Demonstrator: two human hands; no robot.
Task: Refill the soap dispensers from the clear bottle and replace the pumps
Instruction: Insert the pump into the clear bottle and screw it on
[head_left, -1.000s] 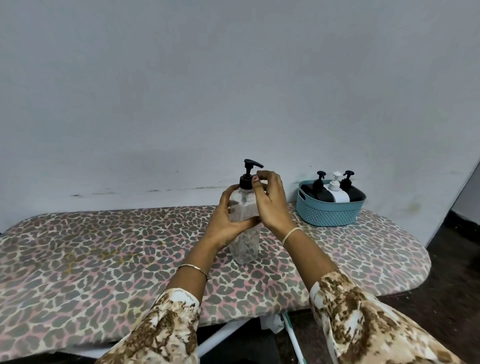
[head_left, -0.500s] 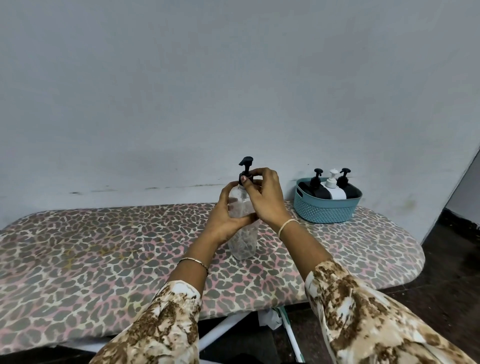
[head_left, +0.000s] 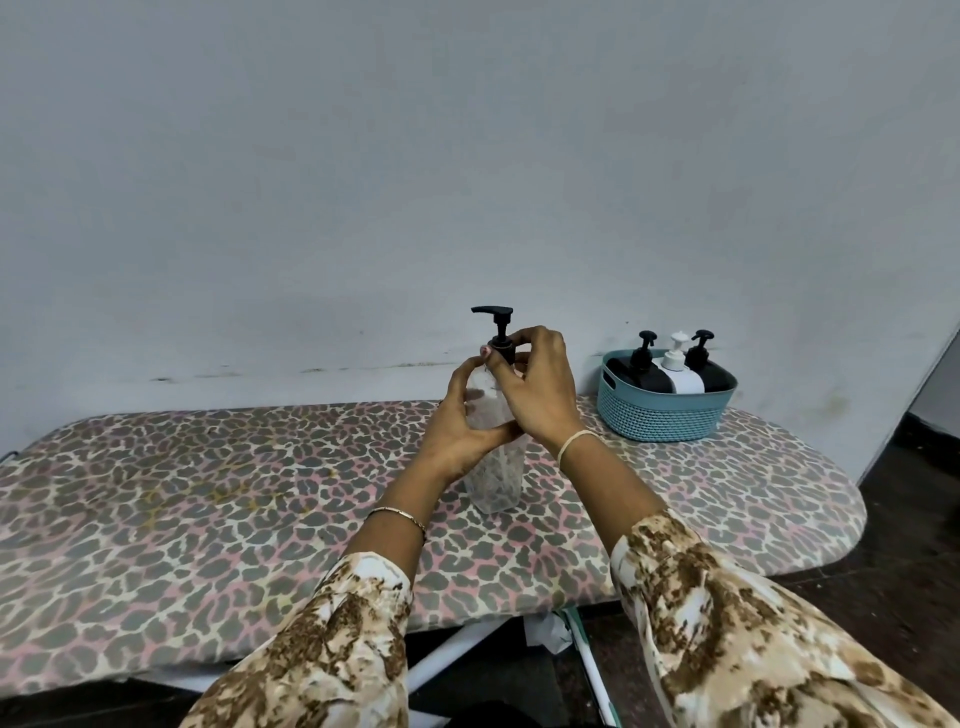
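A clear bottle (head_left: 496, 480) stands upright on the leopard-print board (head_left: 208, 493), near its middle. My left hand (head_left: 460, 431) wraps around the bottle's upper body. Fingers of my right hand (head_left: 537, 389) pinch the collar of its black pump (head_left: 497, 325), whose spout points left. Behind and to the right, a teal basket (head_left: 660, 415) holds two black dispensers (head_left: 631, 371) (head_left: 709, 369) with black pumps and a white dispenser (head_left: 680, 374) with a white pump between them.
A grey wall rises right behind the board. The board's rounded end (head_left: 831, 499) lies to the right, with dark floor (head_left: 909, 545) beyond. White legs (head_left: 452, 654) show under the near edge.
The pump's spout has turned from pointing right to pointing left while my right hand stays on the collar. My left hand keeps its hold on the bottle.
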